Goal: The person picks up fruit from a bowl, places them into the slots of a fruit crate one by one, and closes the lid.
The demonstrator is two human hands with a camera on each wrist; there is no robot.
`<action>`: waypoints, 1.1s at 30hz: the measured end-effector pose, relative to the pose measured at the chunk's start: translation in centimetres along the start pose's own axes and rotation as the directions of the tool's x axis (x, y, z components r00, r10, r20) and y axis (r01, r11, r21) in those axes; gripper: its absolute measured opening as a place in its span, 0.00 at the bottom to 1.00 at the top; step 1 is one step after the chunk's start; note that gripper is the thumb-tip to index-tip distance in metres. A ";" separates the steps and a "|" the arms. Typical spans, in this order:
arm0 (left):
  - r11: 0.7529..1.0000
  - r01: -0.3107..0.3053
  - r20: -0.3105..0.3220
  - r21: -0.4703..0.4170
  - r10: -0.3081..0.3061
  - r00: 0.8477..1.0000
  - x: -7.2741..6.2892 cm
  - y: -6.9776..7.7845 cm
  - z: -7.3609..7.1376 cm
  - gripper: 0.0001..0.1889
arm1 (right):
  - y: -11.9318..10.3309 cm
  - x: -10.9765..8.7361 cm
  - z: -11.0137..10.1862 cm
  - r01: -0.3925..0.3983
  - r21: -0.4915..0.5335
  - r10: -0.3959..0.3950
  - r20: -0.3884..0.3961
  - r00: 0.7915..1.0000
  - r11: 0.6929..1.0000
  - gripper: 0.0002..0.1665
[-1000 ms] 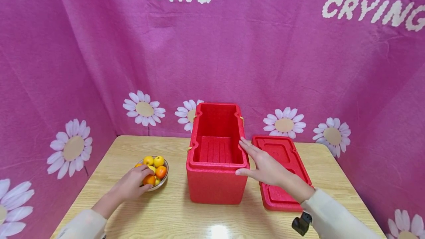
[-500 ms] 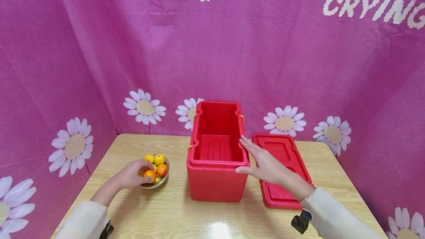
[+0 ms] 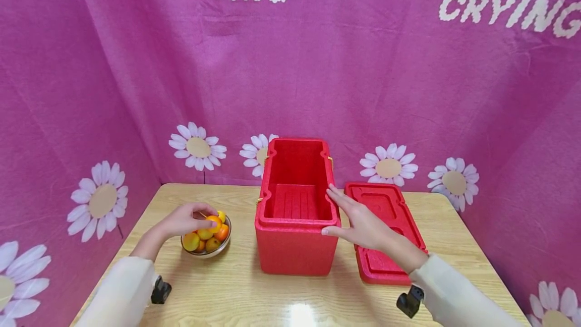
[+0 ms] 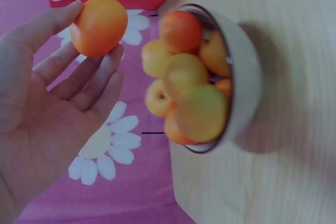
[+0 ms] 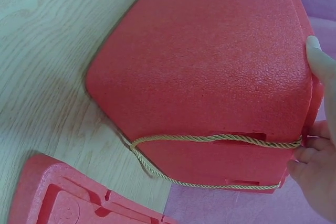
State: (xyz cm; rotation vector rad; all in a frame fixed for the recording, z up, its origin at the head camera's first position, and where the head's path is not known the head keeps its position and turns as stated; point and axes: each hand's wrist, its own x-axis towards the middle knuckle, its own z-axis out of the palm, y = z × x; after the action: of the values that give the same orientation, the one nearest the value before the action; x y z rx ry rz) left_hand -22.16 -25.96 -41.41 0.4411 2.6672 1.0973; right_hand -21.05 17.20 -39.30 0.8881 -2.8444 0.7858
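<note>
My left hand point(image 3: 185, 219) pinches an orange-coloured round fruit point(image 4: 100, 27) between thumb and fingertips, seen most plainly in the left wrist view. That hand hovers over the edge of a pale bowl point(image 4: 245, 77) with a dark rim, heaped with yellow and orange fruit point(image 4: 185, 77). At the middle of the table stands an uncovered red foam box point(image 3: 297, 251); the part of its floor in view is bare. My right hand point(image 3: 363, 223) rests on the box's right rim near the front corner, fingers extended and thumb apart along the front edge.
The box's red lid point(image 3: 389, 266) lies on the wooden table point(image 3: 227, 296) to the right. Golden rope point(image 5: 189, 138) runs along the box's side. A purple curtain point(image 3: 290, 74) with white flowers encloses the table's back and sides.
My left hand has risen out of the bowl with the orange-coloured fruit in its fingers. Fruit in the bowl has shifted. The right hand and box stay in place.
</note>
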 end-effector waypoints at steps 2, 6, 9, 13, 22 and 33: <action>1.000 -0.014 0.006 -0.006 0.014 1.000 0.4 0.3 -0.4 0.18 | 0.0 0.0 0.0 0.005 0.003 -0.005 -0.002 1.000 1.000 0.55; 1.000 -0.021 0.036 -0.007 0.022 0.999 1.2 1.3 -1.2 0.18 | 0.0 -0.1 -0.1 0.009 0.010 -0.009 -0.003 1.000 1.000 0.54; 1.000 -0.019 0.060 -0.005 0.019 0.998 1.7 2.1 -1.8 0.18 | 0.0 -0.1 0.0 0.007 0.016 -0.007 -0.002 1.000 1.000 0.54; 1.000 -0.014 0.077 -0.006 0.015 0.997 2.7 3.2 -2.5 0.18 | 0.1 -0.1 0.0 0.006 0.014 -0.006 -0.003 1.000 1.000 0.55; 1.000 -0.014 0.132 0.011 0.012 0.991 4.9 6.2 -3.9 0.19 | 0.1 -0.1 0.0 0.006 0.017 -0.006 -0.002 1.000 1.000 0.55; 0.999 0.013 0.234 0.044 -0.023 0.972 6.7 10.2 -5.3 0.18 | 0.2 0.0 0.1 0.001 0.022 -0.001 -0.008 1.000 1.000 0.55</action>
State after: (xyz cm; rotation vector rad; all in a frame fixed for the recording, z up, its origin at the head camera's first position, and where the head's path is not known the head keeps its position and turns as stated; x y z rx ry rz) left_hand -28.15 -20.10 -31.09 0.5183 2.4854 0.9222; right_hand -21.10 17.29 -39.46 0.8866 -2.8340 0.8196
